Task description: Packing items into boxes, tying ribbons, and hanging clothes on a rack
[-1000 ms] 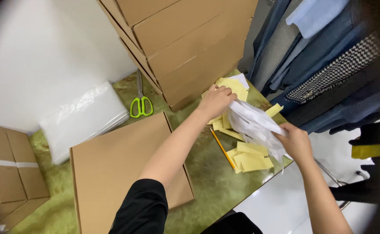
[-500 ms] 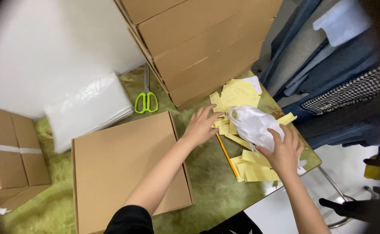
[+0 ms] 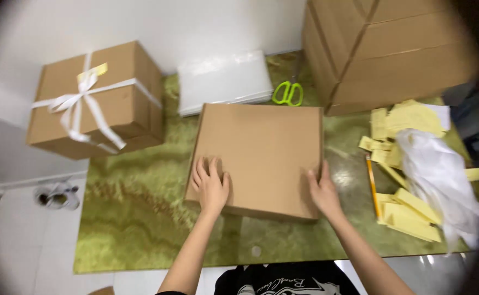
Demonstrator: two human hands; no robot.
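**Both hands now on the flat carton**

Since the earlier frames both hands have left the heap of yellow slips and white wrapping and come over to the flat brown cardboard box (image 3: 258,158); the view has swung left as well, so the ribboned carton is now fully in sight.

Left hand (image 3: 211,186): palm down, fingers spread flat on the near left corner of the box lid. Pressing or resting, not gripping anything.

Right hand (image 3: 322,191): laid against the near right edge of the same box, fingers extended along the side, thumb on the top face. Open, nothing enclosed in it.

Box position: lies flat in the middle of the green marbled worktop (image 3: 141,218), lid closed, slightly skewed to the worktop's edge.

Surroundings:
- Brown cardboard cube tied with white ribbon (image 3: 94,98), at the far left corner, apart from the flat box.
- Stack of clear-wrapped white sheets (image 3: 224,82), just behind the flat box.
- Green-handled scissors (image 3: 287,93), between that stack and the tall stack of large brown cartons (image 3: 387,49) at far right.
- Scattered pale yellow paper slips (image 3: 409,117) to the right, with a yellow pencil (image 3: 372,186) beside them and crumpled white plastic wrapping (image 3: 442,175) lying over them.
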